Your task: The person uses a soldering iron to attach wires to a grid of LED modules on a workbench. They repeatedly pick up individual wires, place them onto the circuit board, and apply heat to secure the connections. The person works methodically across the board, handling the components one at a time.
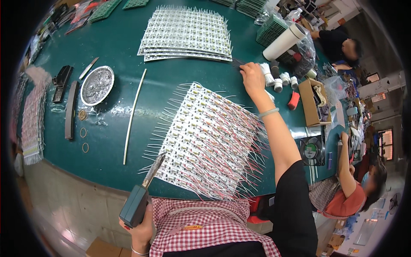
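My left hand (142, 231) is closed round the handle of a dark green soldering gun (135, 206). Its metal tip points up at the lower left edge of a white circuit board panel (192, 128). The panel lies tilted on the table, with rows of small parts and many red and white wires across its right side; short white wires stick out on the left. My right hand (253, 79) is stretched beyond the panel, fingertips pinched at thin dark wires (236, 63). White wire bundles (266, 73) lie beside that hand.
A stack of white panels (186, 34) lies at the back of the green table (115, 141). Leftward are a silvery bowl (97, 85), a knife (89, 67), rubber bands (85, 147) and a white stick (135, 115). A box (312, 103) and fan (312, 150) stand right, near co-workers.
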Tool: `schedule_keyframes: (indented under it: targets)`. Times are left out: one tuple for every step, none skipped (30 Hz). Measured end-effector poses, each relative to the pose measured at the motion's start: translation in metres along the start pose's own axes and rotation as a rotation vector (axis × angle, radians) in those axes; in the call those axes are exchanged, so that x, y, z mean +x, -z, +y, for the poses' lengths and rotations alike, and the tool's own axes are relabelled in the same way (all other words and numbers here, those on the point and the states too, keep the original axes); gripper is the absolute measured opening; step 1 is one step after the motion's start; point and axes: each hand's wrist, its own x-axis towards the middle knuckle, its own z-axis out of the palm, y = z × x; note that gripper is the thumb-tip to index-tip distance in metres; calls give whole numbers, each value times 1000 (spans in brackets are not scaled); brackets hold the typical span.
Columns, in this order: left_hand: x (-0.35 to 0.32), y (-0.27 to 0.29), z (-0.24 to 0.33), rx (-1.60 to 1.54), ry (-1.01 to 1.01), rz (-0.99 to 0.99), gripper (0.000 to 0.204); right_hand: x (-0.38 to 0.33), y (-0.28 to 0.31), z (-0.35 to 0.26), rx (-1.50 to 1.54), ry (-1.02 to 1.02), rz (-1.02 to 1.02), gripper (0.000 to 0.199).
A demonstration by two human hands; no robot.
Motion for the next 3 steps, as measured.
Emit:
schedule_keyframes:
  targets:
    - [0,3,0,25,-5,-14,34,2,-6,3,-23,25,7,7]
    - [1,2,1,-10,42,-8,33,5,-11,7,-47,50,14,7]
    - [1,2,0,-37,98,0,32,-1,-22,-1,-23,49,-2,7]
